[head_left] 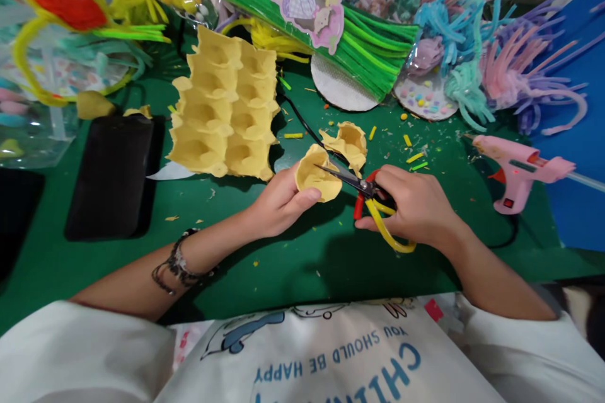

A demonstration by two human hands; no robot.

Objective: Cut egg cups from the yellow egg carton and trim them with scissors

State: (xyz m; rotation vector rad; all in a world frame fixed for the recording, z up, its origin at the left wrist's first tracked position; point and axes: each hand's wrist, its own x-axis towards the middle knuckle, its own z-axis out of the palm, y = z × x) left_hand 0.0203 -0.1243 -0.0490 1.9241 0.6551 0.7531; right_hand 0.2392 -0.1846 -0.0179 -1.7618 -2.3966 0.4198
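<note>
Head view of a green felt table (293, 264). The left hand (278, 204) pinches a yellow cup (317, 175), fingers curled round its near wall; the cup is a rough, fibrous, hollow shell with a ragged rim, held just above the table at centre. The right hand (416, 208) has its fingers closed through the yellow and red loops of the scissors (363, 192), whose thin dark blades lie partly open across the cup's rim. A second cup (347, 141), torn and crumpled, lies just beyond the blades. Far left of it stands a yellow tray (227, 110) of moulded cells with scalloped edges. A flat black slab (111, 173) lies left; a pink glue gun (520, 170) rests right, well apart from the hands. Fuzzy green stems (368, 38) and pastel ones crowd the far edge. Small yellow and green offcuts dot the felt. Bare felt lies near, between the forearms.
</note>
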